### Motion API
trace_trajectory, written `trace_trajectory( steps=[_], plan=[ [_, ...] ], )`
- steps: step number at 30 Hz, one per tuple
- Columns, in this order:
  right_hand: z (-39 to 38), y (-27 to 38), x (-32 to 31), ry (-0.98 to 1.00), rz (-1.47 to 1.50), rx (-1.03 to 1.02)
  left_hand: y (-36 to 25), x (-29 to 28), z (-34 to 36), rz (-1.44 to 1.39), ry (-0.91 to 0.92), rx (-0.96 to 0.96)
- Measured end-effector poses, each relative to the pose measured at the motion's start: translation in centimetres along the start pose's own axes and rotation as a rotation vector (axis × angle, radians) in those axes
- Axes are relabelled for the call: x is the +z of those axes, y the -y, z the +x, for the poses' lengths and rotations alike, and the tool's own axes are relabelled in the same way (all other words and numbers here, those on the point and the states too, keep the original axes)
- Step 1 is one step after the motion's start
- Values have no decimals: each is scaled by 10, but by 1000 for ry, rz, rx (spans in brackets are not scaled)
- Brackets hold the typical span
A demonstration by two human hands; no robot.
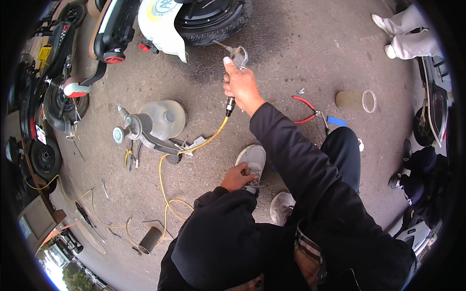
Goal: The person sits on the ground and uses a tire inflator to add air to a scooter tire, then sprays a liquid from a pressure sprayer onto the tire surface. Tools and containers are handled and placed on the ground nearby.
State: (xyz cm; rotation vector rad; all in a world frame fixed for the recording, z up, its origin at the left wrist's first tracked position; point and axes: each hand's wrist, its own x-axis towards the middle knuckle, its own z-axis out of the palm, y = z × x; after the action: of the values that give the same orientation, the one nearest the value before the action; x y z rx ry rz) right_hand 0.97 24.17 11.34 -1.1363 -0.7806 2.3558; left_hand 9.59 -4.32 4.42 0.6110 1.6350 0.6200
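Note:
My right hand grips an air blow gun with its thumb on top. The gun's thin nozzle points up and left, close to the tread of a black tyre under a white fender. From the gun's lower end a yellow air hose runs down and loops on the ground. My left hand is low at the laces of my grey shoe, fingers bent and closed together; whatever they may hold is hidden. A translucent spray bottle lies left of my right hand.
Red-handled pliers, a blue block and a cylindrical container lie at the right. Yellow-handled pliers and another cylinder are at the left. Scooters and loose tyres line the left side. A person's legs show top right.

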Motion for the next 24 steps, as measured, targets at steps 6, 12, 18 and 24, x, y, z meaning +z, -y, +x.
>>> trace_trajectory(
  steps=[6,12,18,24],
  plan=[
    [2,-2,1,-30,-19,35,-1,0,0,-14,-2,-2],
    [3,-2,-1,-32,-17,17,-1,1,-1,-32,-12,10],
    [5,-2,-1,-37,-12,37,-1,2,0,-16,-15,4],
    [4,-2,0,-47,-5,34,-3,1,-1,-13,-11,-13]
  ],
)
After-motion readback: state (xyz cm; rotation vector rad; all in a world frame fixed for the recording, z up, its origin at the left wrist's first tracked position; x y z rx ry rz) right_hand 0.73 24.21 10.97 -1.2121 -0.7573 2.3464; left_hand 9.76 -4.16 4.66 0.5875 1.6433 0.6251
